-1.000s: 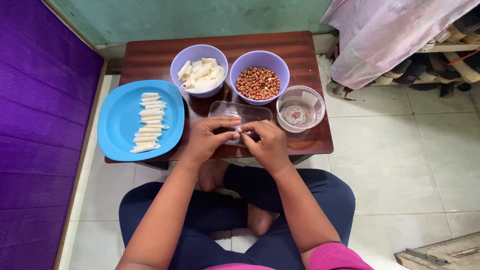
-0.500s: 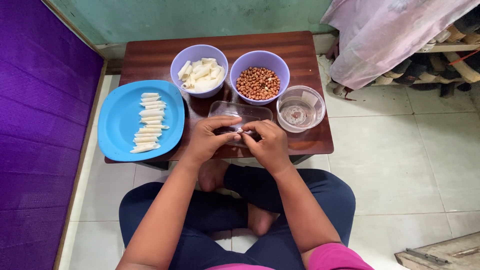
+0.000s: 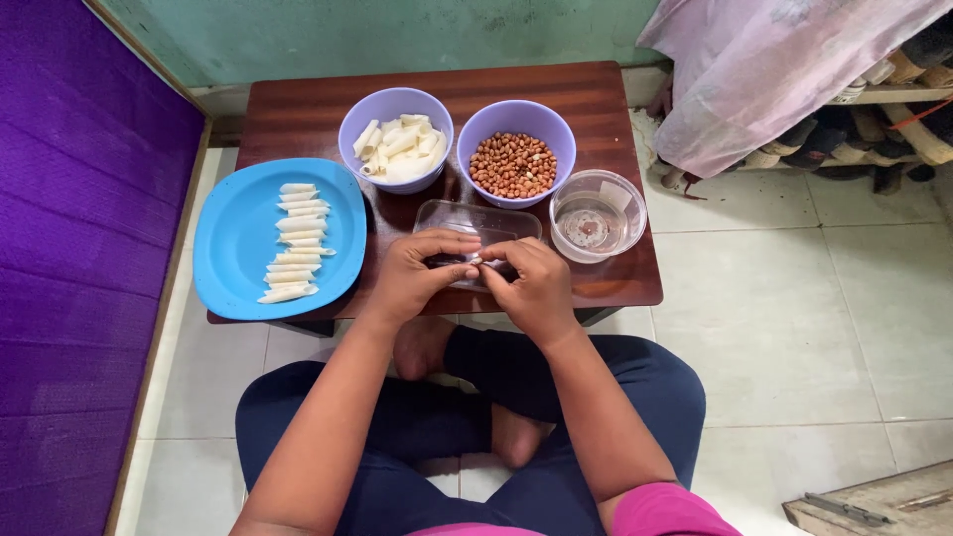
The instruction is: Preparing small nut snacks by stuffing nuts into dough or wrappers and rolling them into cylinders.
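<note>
My left hand (image 3: pixel 415 275) and my right hand (image 3: pixel 528 283) meet over the near edge of a small brown table (image 3: pixel 298 107). Their fingertips pinch a small pale pasta tube (image 3: pixel 476 260) between them, just above a clear rectangular plastic tray (image 3: pixel 478 216). A lilac bowl of pale pasta tubes (image 3: pixel 395 137) stands behind the hands. Beside it, a second lilac bowl holds brown peanuts (image 3: pixel 514 164). On the left, a blue plate (image 3: pixel 234 248) carries a column of several pasta tubes (image 3: pixel 292 243).
A clear round plastic container (image 3: pixel 597 214) stands at the table's right side. A purple mat (image 3: pixel 69 248) lies on the left. A pink cloth (image 3: pixel 774 69) drapes over a shelf at the upper right. My crossed legs rest on pale floor tiles (image 3: pixel 824 328).
</note>
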